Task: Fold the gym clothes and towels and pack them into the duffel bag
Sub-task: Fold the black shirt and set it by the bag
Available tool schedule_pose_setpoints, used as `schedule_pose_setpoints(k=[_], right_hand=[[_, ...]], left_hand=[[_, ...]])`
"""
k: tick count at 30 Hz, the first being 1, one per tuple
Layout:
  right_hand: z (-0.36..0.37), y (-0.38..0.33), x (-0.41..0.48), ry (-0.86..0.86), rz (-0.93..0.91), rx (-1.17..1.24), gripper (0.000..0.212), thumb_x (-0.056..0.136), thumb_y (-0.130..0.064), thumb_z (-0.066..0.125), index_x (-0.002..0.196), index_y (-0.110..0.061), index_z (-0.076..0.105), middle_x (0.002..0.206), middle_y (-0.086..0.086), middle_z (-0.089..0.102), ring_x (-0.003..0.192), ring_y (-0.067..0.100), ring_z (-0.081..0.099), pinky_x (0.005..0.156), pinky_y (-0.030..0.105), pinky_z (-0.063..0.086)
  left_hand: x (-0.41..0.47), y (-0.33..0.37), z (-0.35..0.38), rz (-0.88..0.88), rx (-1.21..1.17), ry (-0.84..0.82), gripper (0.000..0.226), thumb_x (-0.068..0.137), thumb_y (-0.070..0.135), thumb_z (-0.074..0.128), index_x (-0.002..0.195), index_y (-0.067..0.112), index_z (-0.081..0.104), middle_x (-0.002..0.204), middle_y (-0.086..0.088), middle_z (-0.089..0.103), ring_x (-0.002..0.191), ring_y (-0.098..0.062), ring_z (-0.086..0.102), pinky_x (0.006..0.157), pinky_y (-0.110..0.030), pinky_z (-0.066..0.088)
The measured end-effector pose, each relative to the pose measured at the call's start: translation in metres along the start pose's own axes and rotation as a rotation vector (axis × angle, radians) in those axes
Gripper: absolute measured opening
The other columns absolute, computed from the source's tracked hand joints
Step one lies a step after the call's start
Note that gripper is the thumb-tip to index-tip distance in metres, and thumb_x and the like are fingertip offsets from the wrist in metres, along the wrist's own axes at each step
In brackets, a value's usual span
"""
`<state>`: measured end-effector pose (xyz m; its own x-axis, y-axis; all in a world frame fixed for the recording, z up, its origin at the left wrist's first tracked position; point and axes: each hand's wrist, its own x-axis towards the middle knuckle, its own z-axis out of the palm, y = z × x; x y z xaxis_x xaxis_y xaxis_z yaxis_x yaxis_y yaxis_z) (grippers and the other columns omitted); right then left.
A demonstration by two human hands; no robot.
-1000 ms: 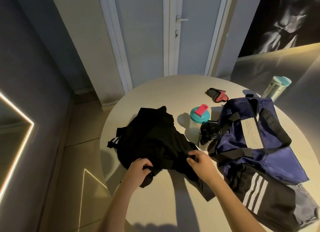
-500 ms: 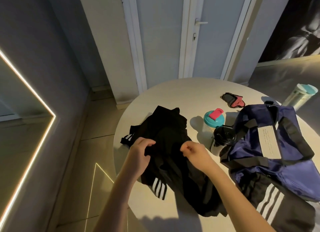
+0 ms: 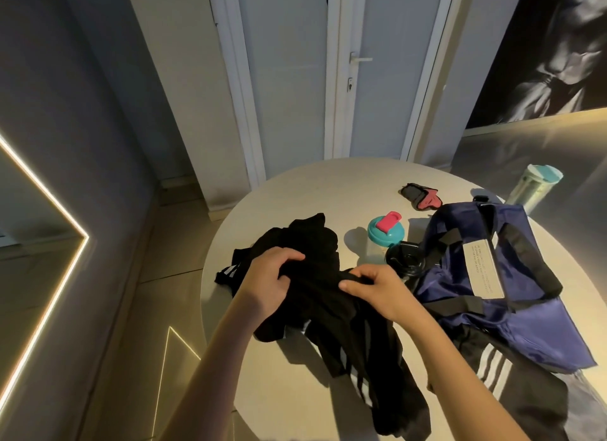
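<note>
- A crumpled black garment with white side stripes (image 3: pixel 323 296) is being gripped in both hands over the near left part of the round pale table (image 3: pixel 295 190); it is being held bunched, not yet folded flat.
- The left hand (image 3: pixel 267 284) is being kept closed around a gathered fold of the cloth, the fingers curled over it.
- The right hand (image 3: pixel 377 289) is being kept pinched on an edge of the same cloth, thumb against fingertips.
- The navy duffel bag with black straps and a pale label (image 3: pixel 499 283) is being left lying on the right of the table, just beside the garment; whether its opening is unzipped cannot be told.
- A second black garment with three white stripes (image 3: pixel 512 384) is being left unfolded at the near right, partly under the bag.
- The task is being judged as barely begun: nothing is seen packed, no folded piece is seen, and no towel can be made out.
- A clear shaker bottle with a teal lid and pink cap (image 3: pixel 384 236) and a dark round container (image 3: pixel 405 260) are being left standing between garment and bag, where the cloth may be caught on them.
- A black and pink glove-like item (image 3: pixel 422 195) and a pale green bottle with a teal cap (image 3: pixel 533 186) are being left further back, well apart from the hands.
</note>
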<state>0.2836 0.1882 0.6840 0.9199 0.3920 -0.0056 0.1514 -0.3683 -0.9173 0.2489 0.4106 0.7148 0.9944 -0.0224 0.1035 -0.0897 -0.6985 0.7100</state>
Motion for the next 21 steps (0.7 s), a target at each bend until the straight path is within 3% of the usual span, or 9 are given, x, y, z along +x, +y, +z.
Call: schedule_pose_setpoints(k=[2, 5, 8, 10, 14, 17, 19, 21], right_hand=[[-0.008, 0.000, -0.007, 0.052, -0.005, 0.019, 0.009, 0.084, -0.024, 0.068, 0.077, -0.019, 0.069, 0.072, -0.005, 0.066, 0.070, 0.003, 0.061, 0.068, 0.016, 0.048], [-0.017, 0.001, -0.019, 0.139, 0.004, 0.062, 0.010, 0.087, -0.019, 0.065, 0.078, -0.019, 0.070, 0.076, -0.002, 0.068, 0.071, 0.001, 0.061, 0.068, 0.012, 0.047], [-0.023, 0.007, -0.029, 0.254, 0.046, 0.088, 0.011, 0.087, -0.016, 0.064, 0.080, -0.019, 0.071, 0.080, -0.005, 0.069, 0.075, 0.000, 0.062, 0.070, 0.012, 0.047], [-0.024, 0.010, -0.034, 0.344, 0.074, 0.119, 0.011, 0.086, -0.014, 0.066, 0.078, -0.019, 0.071, 0.079, -0.007, 0.070, 0.076, 0.000, 0.062, 0.071, 0.013, 0.047], [-0.036, 0.023, -0.042, 0.625, 0.173, 0.186, 0.008, 0.086, -0.013, 0.066, 0.084, -0.017, 0.072, 0.085, -0.004, 0.070, 0.086, 0.010, 0.063, 0.082, 0.026, 0.048], [-0.055, 0.033, -0.052, 0.786, 0.256, 0.152, 0.007, 0.088, -0.015, 0.062, 0.085, -0.015, 0.068, 0.084, 0.003, 0.067, 0.083, 0.017, 0.060, 0.077, 0.031, 0.046], [-0.065, 0.042, -0.058, 0.811, 0.361, 0.018, 0.010, 0.091, -0.015, 0.055, 0.089, -0.009, 0.063, 0.082, 0.010, 0.063, 0.078, 0.022, 0.056, 0.071, 0.031, 0.042], [-0.067, 0.054, -0.062, 0.731, 0.501, -0.177, 0.014, 0.093, -0.015, 0.051, 0.096, -0.006, 0.062, 0.086, 0.015, 0.062, 0.077, 0.028, 0.056, 0.070, 0.034, 0.043]], left_hand=[[0.000, 0.004, 0.008, -0.024, -0.019, 0.001, 0.039, 0.092, -0.002, 0.049, 0.122, 0.022, 0.058, 0.123, 0.007, 0.056, 0.116, -0.006, 0.051, 0.099, -0.017, 0.040], [0.005, 0.013, 0.014, -0.118, -0.217, 0.014, 0.032, 0.095, 0.006, 0.049, 0.117, 0.027, 0.059, 0.119, 0.008, 0.058, 0.112, -0.006, 0.053, 0.090, -0.014, 0.043], [0.010, 0.017, 0.014, -0.200, -0.476, -0.021, 0.029, 0.095, 0.010, 0.050, 0.109, 0.032, 0.062, 0.118, 0.009, 0.058, 0.114, -0.009, 0.053, 0.102, -0.034, 0.045], [0.013, 0.019, 0.014, -0.215, -0.512, -0.054, 0.029, 0.095, 0.010, 0.049, 0.108, 0.032, 0.063, 0.119, 0.007, 0.058, 0.115, -0.013, 0.053, 0.104, -0.040, 0.044], [0.015, 0.017, 0.015, -0.201, -0.382, 0.043, 0.033, 0.096, 0.008, 0.043, 0.109, 0.031, 0.062, 0.119, 0.011, 0.054, 0.117, -0.011, 0.048, 0.102, -0.028, 0.037], [0.013, 0.004, 0.005, -0.168, -0.242, 0.029, 0.038, 0.096, -0.001, 0.039, 0.106, 0.028, 0.062, 0.117, 0.011, 0.051, 0.116, -0.008, 0.044, 0.100, -0.024, 0.034], [0.011, -0.005, 0.000, -0.166, -0.122, -0.061, 0.042, 0.095, -0.004, 0.036, 0.099, 0.027, 0.064, 0.119, 0.008, 0.053, 0.116, -0.010, 0.045, 0.106, -0.028, 0.034], [0.009, -0.011, 0.001, -0.185, 0.023, -0.131, 0.042, 0.094, -0.004, 0.036, 0.093, 0.026, 0.065, 0.121, 0.002, 0.056, 0.119, -0.014, 0.047, 0.110, -0.032, 0.032]])
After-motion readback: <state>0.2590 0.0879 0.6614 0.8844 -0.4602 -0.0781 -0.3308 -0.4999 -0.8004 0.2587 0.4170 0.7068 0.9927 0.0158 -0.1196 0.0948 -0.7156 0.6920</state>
